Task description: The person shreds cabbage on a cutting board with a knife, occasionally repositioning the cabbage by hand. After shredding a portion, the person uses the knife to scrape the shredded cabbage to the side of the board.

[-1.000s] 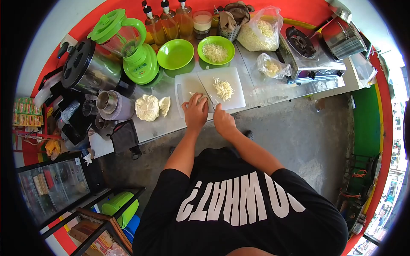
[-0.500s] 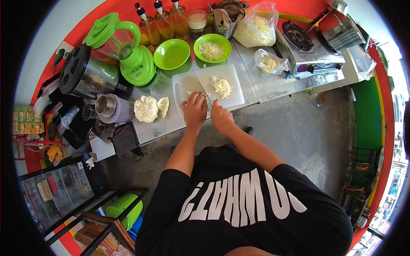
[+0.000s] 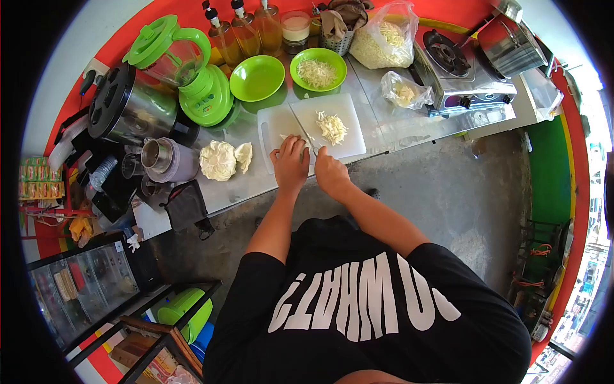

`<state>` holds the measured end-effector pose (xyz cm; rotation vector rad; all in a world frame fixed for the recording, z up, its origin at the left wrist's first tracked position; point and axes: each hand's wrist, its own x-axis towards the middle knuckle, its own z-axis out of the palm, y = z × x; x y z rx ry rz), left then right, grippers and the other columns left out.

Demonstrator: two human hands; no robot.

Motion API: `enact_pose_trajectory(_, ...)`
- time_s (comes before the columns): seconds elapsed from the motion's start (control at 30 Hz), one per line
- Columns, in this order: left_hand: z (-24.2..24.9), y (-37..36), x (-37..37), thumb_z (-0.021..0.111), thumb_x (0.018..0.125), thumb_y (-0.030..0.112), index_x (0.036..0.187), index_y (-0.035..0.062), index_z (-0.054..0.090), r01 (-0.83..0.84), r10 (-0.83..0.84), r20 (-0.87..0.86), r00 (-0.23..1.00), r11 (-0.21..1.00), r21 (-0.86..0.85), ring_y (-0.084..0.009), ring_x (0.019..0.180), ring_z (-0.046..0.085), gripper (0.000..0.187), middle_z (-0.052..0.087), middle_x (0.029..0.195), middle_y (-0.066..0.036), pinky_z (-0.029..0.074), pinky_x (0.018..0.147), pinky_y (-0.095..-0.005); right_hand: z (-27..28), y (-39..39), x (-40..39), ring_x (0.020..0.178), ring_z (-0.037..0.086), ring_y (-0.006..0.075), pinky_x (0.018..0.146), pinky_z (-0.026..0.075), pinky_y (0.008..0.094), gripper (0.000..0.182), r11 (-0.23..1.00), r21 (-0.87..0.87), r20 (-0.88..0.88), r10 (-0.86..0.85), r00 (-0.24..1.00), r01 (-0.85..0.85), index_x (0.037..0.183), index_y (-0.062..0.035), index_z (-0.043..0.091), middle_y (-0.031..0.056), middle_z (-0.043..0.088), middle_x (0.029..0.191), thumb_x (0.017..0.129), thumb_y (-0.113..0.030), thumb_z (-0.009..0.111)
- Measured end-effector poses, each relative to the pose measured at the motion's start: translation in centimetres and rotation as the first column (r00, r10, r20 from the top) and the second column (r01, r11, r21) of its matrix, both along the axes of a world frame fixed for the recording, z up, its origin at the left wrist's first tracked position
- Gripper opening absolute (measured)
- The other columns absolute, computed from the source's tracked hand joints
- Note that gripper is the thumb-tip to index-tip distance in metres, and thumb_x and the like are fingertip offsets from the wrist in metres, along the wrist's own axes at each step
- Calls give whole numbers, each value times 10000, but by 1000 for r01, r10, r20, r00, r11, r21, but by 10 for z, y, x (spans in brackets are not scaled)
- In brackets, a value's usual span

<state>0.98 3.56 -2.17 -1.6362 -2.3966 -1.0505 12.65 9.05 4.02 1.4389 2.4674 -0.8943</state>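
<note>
Compared with the picture a second ago, we see little change: both hands have stayed at the near edge of the white cutting board [image 3: 332, 112], only shifted slightly toward the left of the frame as the whole view drifted. The left hand [image 3: 291, 163] lies flat with fingers curled down over a small pale piece of cabbage [image 3: 289, 138] on the left half of the board, holding it in place. The right hand [image 3: 329, 173] is closed around a knife [image 3: 311, 144], whose thin blade runs just beside the left fingertips (the handle itself is hidden inside the grip). The heap of shredded cabbage [image 3: 331, 127] sits on the right half of the board, where it lay before.

Behind the board, on the steel worktop [image 3: 390, 128], stand two green bowls: the left bowl [image 3: 257, 78] shows only its green inside, while the right bowl [image 3: 318, 69] holds pale shreds. A large clear bag [image 3: 385, 41] holds more shredded stuff, and a smaller bag [image 3: 404, 94] lies near the gas stove [image 3: 457, 73]. Left of the board rest two cabbage chunks [image 3: 224, 160], beside a metal cup [image 3: 160, 157]. A green blender [image 3: 185, 64] and a round steel pot [image 3: 125, 109] stand further left, and three bottles [image 3: 246, 29] of amber liquid line the back.
</note>
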Motion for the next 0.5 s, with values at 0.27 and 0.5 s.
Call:
enact_pose_trajectory(0.27, 1, 0, 1, 662, 915, 194, 1106, 126, 656, -7, 7, -4, 1000, 1000, 17, -186, 1297, 547, 202, 639, 1256, -10, 346, 987, -453, -18, -6, -2, 908, 721, 441, 800, 593, 498, 186, 998, 57, 8, -19, 1000, 19, 1115, 36, 424, 292, 711, 961, 988, -92, 469)
enact_pose_trajectory(0.5, 0, 0, 1, 664, 915, 193, 1099, 127, 663, -12, 12, -2, 1000, 1000, 23, -188, 1285, 558, 195, 647, 1240, -2, 345, 990, -444, 2, -10, 3, 1016, 665, 511, 895, 531, 561, 194, 999, -43, -12, -27, 1000, 26, 1117, 30, 407, 346, 675, 1038, 953, -46, 479)
